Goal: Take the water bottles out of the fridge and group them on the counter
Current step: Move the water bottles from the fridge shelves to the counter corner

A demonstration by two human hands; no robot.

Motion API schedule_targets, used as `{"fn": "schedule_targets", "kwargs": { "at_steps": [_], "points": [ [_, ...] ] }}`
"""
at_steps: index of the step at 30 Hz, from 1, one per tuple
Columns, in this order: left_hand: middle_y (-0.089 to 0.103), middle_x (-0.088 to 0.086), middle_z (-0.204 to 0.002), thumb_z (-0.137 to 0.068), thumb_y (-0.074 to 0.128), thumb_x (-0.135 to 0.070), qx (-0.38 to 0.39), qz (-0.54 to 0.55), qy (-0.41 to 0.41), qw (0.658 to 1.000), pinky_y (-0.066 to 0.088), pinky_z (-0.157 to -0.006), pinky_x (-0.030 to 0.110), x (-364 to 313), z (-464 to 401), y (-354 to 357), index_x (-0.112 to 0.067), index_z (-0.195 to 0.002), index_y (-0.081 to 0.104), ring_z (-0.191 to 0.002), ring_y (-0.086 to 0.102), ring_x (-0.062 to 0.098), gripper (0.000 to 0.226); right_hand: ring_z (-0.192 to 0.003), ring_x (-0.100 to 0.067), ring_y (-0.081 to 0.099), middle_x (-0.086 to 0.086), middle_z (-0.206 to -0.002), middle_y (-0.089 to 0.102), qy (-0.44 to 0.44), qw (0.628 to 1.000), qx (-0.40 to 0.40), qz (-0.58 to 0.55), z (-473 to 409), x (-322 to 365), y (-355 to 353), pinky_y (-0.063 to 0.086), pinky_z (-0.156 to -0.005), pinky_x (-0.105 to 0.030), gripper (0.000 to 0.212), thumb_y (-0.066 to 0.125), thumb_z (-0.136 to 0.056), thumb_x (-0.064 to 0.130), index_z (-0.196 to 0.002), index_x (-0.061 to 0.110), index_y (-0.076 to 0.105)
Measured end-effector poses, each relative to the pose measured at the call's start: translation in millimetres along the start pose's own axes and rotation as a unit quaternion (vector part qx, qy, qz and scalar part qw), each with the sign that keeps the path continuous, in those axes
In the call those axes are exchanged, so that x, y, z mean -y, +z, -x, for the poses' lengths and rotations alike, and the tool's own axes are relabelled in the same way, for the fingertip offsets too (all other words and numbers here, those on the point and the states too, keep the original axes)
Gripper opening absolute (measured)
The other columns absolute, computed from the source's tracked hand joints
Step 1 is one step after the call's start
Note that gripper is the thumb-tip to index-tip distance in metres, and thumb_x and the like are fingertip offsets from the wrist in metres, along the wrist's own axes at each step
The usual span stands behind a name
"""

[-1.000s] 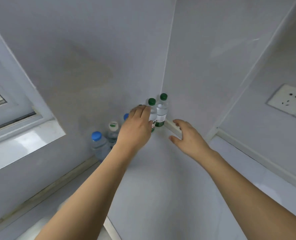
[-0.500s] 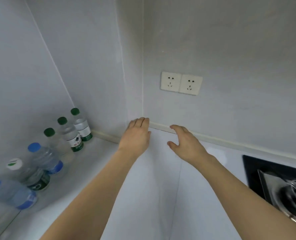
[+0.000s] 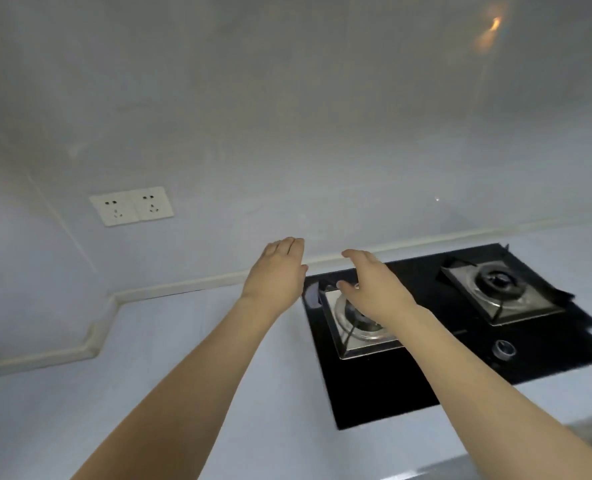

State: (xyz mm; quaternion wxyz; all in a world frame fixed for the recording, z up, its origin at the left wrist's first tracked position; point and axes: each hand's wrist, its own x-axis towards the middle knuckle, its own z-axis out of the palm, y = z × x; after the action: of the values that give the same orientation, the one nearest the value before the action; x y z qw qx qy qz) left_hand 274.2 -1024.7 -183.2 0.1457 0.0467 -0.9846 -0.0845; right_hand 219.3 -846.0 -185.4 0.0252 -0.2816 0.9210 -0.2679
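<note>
Double wall socket (image 3: 131, 206) up-left of both hands. Left hand (image 3: 276, 276) held over the white counter (image 3: 170, 348), fingers straight and together, holding nothing. Right hand (image 3: 374, 287) just beside it, fingers relaxed and slightly spread, empty, above the near burner (image 3: 360, 323) of the black hob (image 3: 426, 379). No water bottles in view; second burner (image 3: 499, 289) right of both hands.

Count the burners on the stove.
2. One burner sits at the stove's left, partly hidden behind the right hand; the other burner sits at its right, fully visible.
</note>
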Motion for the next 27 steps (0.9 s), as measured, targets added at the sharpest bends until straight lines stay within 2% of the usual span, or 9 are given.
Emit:
{"fn": "schedule_targets", "kwargs": {
  "at_steps": [6,11,17,27],
  "points": [
    [0.037,0.008,-0.151,-0.101,0.044,-0.024,0.002,0.02,0.11,0.994,0.028,-0.113,0.033,-168.3,-21.2,14.4,-0.009,-0.147,0.032,-0.138,0.031,0.026,0.05,-0.133,-0.023,0.041,-0.005,-0.151,0.036,0.077,0.993,-0.083,0.02,92.4,-108.4,-101.1,0.039,-0.106,-0.036,0.06,0.059,-0.093,0.029,-0.146,0.016,0.034],
    [0.037,0.01,-0.151,-0.101,0.043,-0.025,0.001,0.032,0.201,0.979,0.026,-0.114,0.033,-295.8,-32.2,20.8,-0.008,-0.146,0.032,-0.138,0.033,0.028,0.049,-0.132,-0.022,0.042,-0.005,-0.148,0.039,0.141,0.979,-0.141,0.032,163.7,-183.8,-173.1,0.037,-0.105,-0.034,0.058,0.058,-0.093,0.027,-0.145,0.015,0.035],
    [0.04,0.01,-0.148,-0.099,0.047,-0.026,0.006,0.039,0.283,0.958,0.029,-0.112,0.034,-415.1,-47.7,34.9,-0.009,-0.145,0.034,-0.135,0.036,0.028,0.05,-0.135,-0.022,0.037,-0.004,-0.151,0.036,0.217,0.957,-0.186,0.043,229.1,-255.9,-232.3,0.033,-0.109,-0.033,0.057,0.055,-0.094,0.027,-0.146,0.016,0.033],
    [0.038,0.01,-0.148,-0.101,0.043,-0.025,0.034,0.058,0.401,0.914,0.023,-0.113,0.03,-572.8,-92.3,101.6,-0.007,-0.146,0.032,-0.135,0.035,0.025,0.049,-0.134,-0.021,0.04,-0.003,-0.151,0.036,0.323,0.92,-0.216,0.045,282.3,-383.5,-286.1,0.032,-0.108,-0.031,0.058,0.055,-0.094,0.029,-0.146,0.016,0.033]
  ]
}}
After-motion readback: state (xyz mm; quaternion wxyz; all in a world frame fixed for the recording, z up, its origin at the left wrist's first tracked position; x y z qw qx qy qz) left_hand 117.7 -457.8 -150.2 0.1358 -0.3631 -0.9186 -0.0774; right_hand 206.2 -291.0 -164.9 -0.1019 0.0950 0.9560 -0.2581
